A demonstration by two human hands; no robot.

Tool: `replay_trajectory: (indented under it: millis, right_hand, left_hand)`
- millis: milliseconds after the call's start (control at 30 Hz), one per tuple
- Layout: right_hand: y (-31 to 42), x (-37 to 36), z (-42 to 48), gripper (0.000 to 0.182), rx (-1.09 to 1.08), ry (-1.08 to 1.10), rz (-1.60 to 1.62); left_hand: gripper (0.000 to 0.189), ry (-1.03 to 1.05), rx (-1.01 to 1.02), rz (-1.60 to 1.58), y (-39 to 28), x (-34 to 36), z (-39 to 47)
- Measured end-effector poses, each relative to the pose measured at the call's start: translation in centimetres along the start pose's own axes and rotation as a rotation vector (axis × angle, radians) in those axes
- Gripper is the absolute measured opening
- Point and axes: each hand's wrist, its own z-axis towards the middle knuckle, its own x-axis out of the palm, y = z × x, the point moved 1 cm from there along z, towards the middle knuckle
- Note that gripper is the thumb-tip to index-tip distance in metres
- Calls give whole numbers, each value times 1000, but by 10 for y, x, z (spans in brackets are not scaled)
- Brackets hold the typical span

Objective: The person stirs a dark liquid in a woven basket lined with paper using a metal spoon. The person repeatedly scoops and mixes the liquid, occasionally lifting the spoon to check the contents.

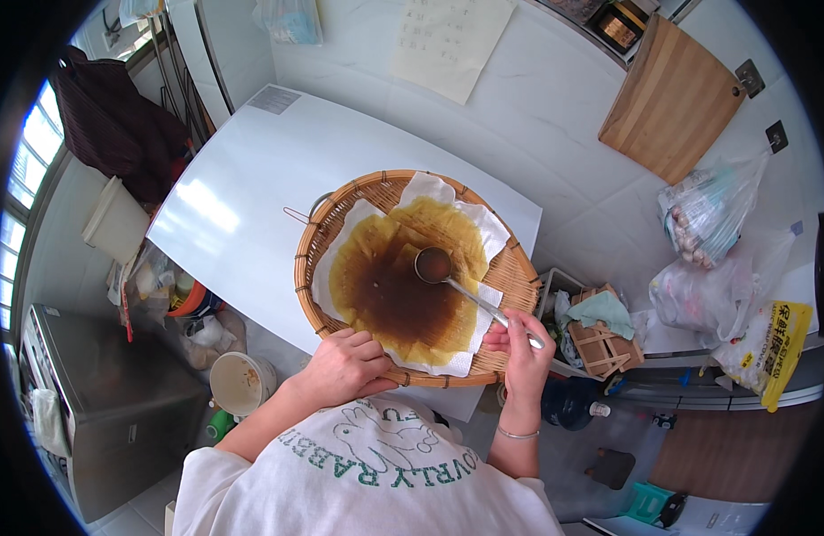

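Note:
Before me a round woven bamboo basket [307, 268] rests on a white table or appliance top [251, 174]. White paper towels [325, 281] line it, stained yellow-brown and wet, with dark brown liquid [398, 301] pooled in the middle. My right hand [527, 345] grips the handle of a metal ladle [433, 265], whose bowl sits over the upper right part of the pool and holds some brown liquid. On the basket's near rim lies my left hand [353, 365], its fingers curled over the edge. A thin wire handle or loop [295, 214] sticks out past the basket's left side; what it belongs to is hidden.
A wooden cutting board [673, 100] leans on the wall at the upper right, near hanging plastic bags [713, 208]. A crate [556, 285] with wooden pieces stands right of the table. White buckets [243, 383] and a metal appliance [130, 402] are on the left.

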Motion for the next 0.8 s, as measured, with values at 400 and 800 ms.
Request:
replay_trajectory:
  millis: [400, 800]
  right_hand:
    - [9, 0, -6, 18, -522, 77, -338]
    - [8, 2, -23, 19, -212, 259, -291]
  left_hand:
    - [25, -4, 5, 4, -1, -1, 1]
    - [26, -6, 10, 14, -1, 0, 0]
